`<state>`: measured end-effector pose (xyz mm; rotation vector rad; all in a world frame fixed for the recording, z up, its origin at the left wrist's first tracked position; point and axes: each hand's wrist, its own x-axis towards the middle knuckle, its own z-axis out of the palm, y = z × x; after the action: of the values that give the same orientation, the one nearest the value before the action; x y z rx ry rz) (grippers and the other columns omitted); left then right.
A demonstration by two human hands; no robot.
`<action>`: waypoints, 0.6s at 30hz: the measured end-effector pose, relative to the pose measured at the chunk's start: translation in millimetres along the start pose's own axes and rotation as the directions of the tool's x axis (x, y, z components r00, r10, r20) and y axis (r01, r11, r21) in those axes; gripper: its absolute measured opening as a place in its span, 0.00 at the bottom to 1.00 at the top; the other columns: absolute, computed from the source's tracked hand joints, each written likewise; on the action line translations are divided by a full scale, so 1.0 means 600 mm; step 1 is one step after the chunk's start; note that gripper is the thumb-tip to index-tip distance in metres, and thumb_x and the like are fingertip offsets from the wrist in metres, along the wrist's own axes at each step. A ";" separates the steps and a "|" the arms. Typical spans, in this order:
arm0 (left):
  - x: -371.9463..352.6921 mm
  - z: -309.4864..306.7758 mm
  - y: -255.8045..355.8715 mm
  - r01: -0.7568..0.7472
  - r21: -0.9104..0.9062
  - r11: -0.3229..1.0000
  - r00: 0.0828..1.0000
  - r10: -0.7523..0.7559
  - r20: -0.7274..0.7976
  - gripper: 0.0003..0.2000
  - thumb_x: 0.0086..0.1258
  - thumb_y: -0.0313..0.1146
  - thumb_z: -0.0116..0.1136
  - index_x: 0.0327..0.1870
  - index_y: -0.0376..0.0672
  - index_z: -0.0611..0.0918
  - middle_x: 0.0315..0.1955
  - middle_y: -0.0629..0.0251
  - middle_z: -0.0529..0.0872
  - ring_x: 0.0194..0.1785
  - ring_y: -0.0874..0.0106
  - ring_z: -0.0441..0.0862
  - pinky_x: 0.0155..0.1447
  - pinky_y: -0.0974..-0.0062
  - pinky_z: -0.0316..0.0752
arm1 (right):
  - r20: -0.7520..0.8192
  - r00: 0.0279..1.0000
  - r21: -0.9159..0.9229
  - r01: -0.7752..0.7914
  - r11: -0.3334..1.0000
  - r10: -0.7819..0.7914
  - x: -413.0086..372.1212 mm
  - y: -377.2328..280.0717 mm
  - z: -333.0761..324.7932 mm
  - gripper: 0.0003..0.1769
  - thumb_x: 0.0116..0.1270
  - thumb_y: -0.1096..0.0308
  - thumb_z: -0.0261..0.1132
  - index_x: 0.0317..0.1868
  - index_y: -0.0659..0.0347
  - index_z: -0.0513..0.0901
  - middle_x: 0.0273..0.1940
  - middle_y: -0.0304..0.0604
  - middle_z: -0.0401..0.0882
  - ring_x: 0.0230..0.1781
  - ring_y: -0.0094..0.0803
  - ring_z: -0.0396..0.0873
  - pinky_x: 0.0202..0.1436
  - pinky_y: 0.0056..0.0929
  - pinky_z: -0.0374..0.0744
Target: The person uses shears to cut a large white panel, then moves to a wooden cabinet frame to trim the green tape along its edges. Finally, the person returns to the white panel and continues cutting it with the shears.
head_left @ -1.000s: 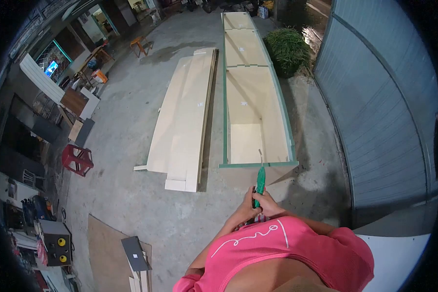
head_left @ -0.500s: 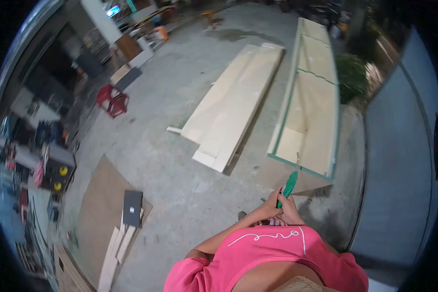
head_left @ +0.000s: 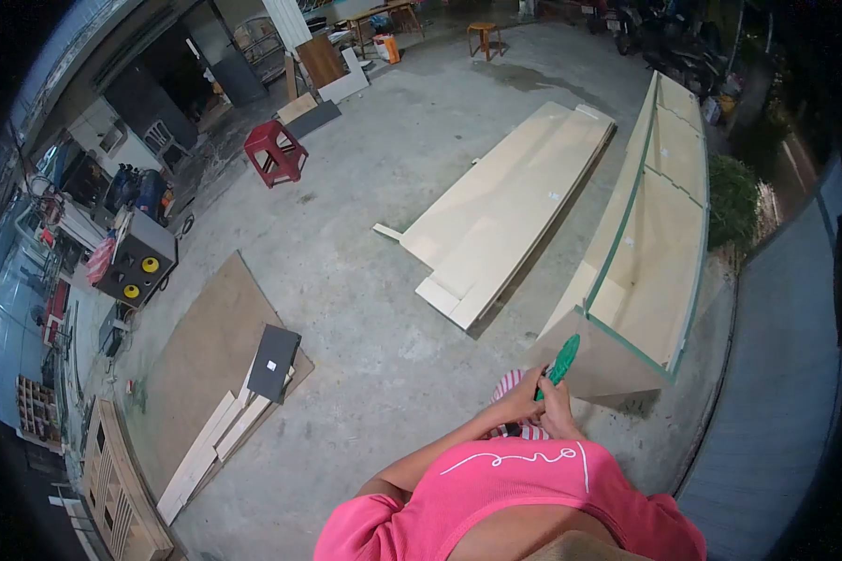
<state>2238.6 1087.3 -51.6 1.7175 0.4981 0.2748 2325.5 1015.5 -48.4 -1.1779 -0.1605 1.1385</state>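
Note:
My left hand (head_left: 522, 403) and my right hand (head_left: 556, 406) are close together in front of my pink shirt. Between them they hold a long green object (head_left: 563, 358) with a blunt, narrowing tip that points up and forward. Its exact kind is not clear, and the fingers hide its lower end. Just beyond the hands stands a long, open pale cabinet carcass (head_left: 597, 348) with green edges and inner dividers. My hands look apart from it. Striped pink-and-white cloth (head_left: 509, 382) shows beneath my hands.
Stacked pale boards (head_left: 505, 206) lie on the concrete floor ahead. On the left are a brown sheet (head_left: 206, 327), a dark panel (head_left: 274, 363) on pale strips (head_left: 201, 458), a speaker box (head_left: 140, 262) and a red stool (head_left: 276, 152). A grey-blue wall (head_left: 776, 355) borders the right.
My view has shifted, so the boards, cabinet and stool appear farther right, and the cabinet's near end panel shows more. Both hands keep hold of the green object.

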 end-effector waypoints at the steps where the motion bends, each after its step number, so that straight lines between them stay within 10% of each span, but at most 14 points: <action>1: 0.004 -0.004 -0.003 -0.010 0.003 1.000 1.000 0.010 0.001 0.40 0.53 0.32 0.60 0.66 0.33 0.53 0.59 0.40 0.62 0.64 0.53 0.62 0.65 0.68 0.59 | -0.008 1.000 0.048 0.008 0.999 -0.008 0.000 0.001 0.003 0.12 0.62 0.73 0.53 0.46 0.62 0.69 0.33 0.37 0.71 0.31 0.25 0.72 0.35 0.26 0.73; 18: 0.124 -0.168 -0.031 0.083 0.038 0.996 0.984 -0.088 0.154 0.40 0.54 0.31 0.60 0.67 0.35 0.52 0.61 0.42 0.63 0.63 0.55 0.65 0.64 0.69 0.61 | -0.106 0.994 0.062 0.016 0.998 -0.010 0.156 -0.015 0.111 0.11 0.62 0.74 0.52 0.46 0.62 0.69 0.36 0.37 0.71 0.35 0.25 0.73 0.37 0.27 0.74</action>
<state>2255.7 1212.9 -55.6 1.7270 0.4616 0.0701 2333.8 1130.6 -52.7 -1.1763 -0.0510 1.0601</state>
